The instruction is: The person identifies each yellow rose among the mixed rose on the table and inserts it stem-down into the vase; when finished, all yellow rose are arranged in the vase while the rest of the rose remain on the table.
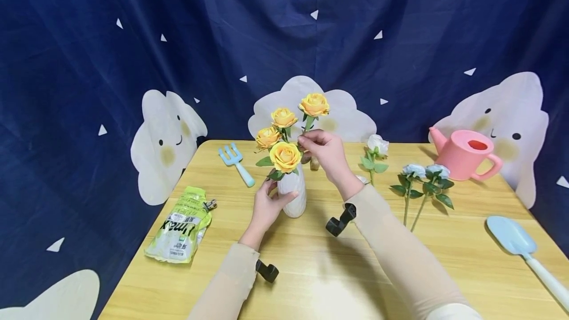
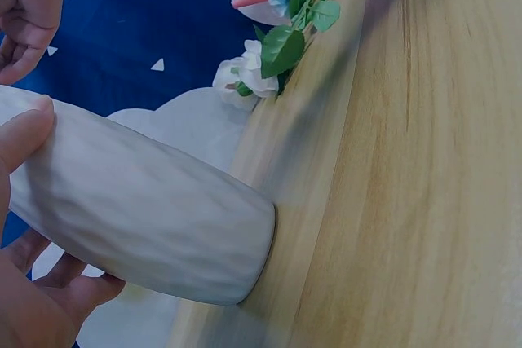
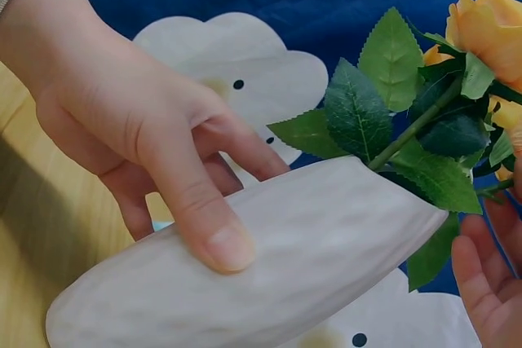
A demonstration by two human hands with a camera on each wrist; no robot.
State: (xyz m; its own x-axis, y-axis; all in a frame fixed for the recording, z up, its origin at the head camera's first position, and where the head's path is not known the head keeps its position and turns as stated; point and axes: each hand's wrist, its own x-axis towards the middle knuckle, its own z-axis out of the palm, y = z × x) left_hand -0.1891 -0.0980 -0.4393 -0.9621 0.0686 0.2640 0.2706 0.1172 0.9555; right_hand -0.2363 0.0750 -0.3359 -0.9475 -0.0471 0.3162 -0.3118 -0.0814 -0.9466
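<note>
Orange artificial roses [image 1: 285, 156] stand in our white ribbed ceramic vase [image 1: 293, 196] mid-table; our left hand [image 1: 265, 209] wraps the vase to steady it, while our right hand [image 1: 326, 151] pinches one stem, keeping it upright.

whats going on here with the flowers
A person is arranging yellow roses in a white vase on a wooden table. The left hand grips the vase and keeps it upright, while the right hand pinches the stem of the tallest rose above the vase. Several white roses lie on the table to the right, near a pink watering can.
</note>
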